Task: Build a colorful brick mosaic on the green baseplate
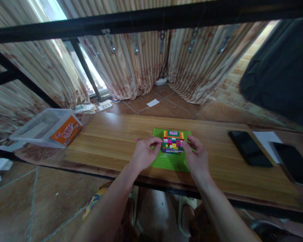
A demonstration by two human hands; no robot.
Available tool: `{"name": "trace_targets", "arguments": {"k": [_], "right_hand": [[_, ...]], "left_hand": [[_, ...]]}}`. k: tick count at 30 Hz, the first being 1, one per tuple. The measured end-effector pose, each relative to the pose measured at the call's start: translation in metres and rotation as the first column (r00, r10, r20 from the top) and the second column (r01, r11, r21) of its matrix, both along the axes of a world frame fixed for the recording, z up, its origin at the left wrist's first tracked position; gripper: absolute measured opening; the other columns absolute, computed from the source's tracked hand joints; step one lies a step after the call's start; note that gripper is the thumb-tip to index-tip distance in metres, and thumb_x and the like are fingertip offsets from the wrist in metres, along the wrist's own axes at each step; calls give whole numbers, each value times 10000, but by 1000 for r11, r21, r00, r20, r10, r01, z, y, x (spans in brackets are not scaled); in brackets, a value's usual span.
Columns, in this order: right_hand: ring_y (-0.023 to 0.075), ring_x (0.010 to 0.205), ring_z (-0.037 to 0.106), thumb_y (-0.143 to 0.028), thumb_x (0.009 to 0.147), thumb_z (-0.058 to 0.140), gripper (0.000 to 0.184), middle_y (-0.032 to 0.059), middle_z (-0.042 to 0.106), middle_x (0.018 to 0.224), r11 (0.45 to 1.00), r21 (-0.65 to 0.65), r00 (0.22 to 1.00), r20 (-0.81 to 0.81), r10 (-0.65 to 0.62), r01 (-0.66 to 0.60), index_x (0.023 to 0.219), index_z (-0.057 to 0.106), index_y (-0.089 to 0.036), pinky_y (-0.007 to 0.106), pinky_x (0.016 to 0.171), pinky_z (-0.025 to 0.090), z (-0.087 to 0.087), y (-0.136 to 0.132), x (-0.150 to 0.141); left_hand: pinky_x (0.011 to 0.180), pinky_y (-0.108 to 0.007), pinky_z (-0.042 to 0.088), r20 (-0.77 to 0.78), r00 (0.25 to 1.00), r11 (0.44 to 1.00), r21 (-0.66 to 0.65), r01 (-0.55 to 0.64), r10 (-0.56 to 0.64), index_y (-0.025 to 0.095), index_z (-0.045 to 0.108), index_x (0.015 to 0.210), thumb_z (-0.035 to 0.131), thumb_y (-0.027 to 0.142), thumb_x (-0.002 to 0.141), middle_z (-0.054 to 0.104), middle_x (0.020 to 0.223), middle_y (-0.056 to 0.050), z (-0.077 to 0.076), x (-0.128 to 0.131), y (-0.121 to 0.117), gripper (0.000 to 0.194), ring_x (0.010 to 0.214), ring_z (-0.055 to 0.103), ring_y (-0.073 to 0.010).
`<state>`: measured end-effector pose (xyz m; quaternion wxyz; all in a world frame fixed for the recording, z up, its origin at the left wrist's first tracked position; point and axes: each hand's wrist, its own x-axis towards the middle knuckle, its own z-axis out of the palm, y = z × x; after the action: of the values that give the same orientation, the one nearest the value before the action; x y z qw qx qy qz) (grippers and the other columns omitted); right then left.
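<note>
A green baseplate point(170, 161) lies on the wooden table point(111, 141) in front of me. On it stands a small square build of many-coloured bricks point(173, 141). My left hand point(143, 153) is at the build's left side, fingers curled in a pinch around a small pink piece point(138, 139). My right hand point(197, 154) is at the build's right side, fingers bent and touching the bricks and the plate edge.
A clear plastic tub with an orange label point(50, 129) lies tipped on the table's left end. Two dark phones point(249, 148) point(293, 163) and a white sheet point(267, 137) lie at the right. A black metal frame point(151, 18) runs overhead. Papers lie on the tiled floor.
</note>
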<state>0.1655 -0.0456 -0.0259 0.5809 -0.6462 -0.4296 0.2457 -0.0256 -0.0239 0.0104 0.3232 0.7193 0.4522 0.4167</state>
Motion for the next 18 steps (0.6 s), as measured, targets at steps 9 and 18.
{"name": "trace_targets", "arguments": {"k": [9, 18], "right_hand": [[234, 1020, 681, -355, 903, 685, 142, 59, 722, 1077, 914, 311, 936, 312, 161, -261, 953, 776, -258, 423, 949, 518, 26, -26, 1], [227, 1021, 687, -336, 888, 721, 105, 43, 731, 1069, 907, 249, 931, 226, 287, -340, 950, 784, -279, 401, 908, 539, 22, -30, 2]], "left_hand": [[727, -263, 520, 753, 637, 887, -395, 238, 164, 155, 720, 830, 781, 280, 743, 700, 778, -20, 2, 65, -40, 164, 694, 629, -117], [688, -244, 517, 819, 433, 729, -550, 407, 376, 129, 734, 834, 902, 301, 596, 715, 741, -8, 5, 61, -38, 339, 602, 637, -85]]}}
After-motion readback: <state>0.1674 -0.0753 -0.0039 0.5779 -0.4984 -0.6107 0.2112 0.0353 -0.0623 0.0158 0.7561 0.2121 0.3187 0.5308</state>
